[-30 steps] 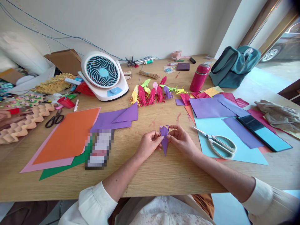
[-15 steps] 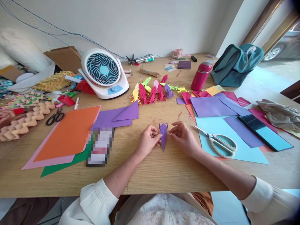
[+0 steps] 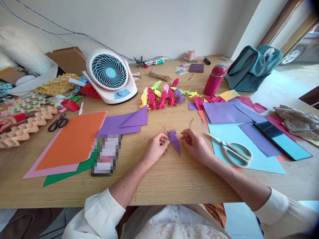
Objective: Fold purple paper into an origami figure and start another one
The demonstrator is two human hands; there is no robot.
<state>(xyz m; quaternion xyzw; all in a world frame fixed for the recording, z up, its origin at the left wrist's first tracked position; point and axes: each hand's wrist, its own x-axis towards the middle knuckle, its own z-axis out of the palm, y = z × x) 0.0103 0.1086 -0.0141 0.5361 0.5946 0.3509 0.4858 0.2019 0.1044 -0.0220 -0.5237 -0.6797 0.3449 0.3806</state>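
A small folded purple paper figure (image 3: 174, 142), pointed at its lower end and with short folded tips at the top, is tilted between my two hands above the wooden table. My left hand (image 3: 157, 146) has its thumb and fingers pinched together at the figure's left edge. On the other side, the curled fingertips of my right hand (image 3: 195, 144) meet its right edge; the exact contact is too small to make out. Beyond them sits a cluster of folded paper figures (image 3: 163, 98) in red, yellow, green, pink and purple. White-handled scissors (image 3: 238, 154) lie right of my right hand.
Orange paper (image 3: 72, 139) and purple sheets (image 3: 124, 124) lie left, near a phone-like object (image 3: 106, 156). Light blue paper (image 3: 259, 166) and a dark phone (image 3: 281, 139) lie right. A fan (image 3: 109, 74), red bottle (image 3: 215, 79) and teal bag (image 3: 251, 71) stand behind. Another person's hand (image 3: 7, 122) shows far left.
The purple figure has turned, its point swinging to the right and its top to the left. My left fingers have drawn back slightly left; my right fingers are more curled.
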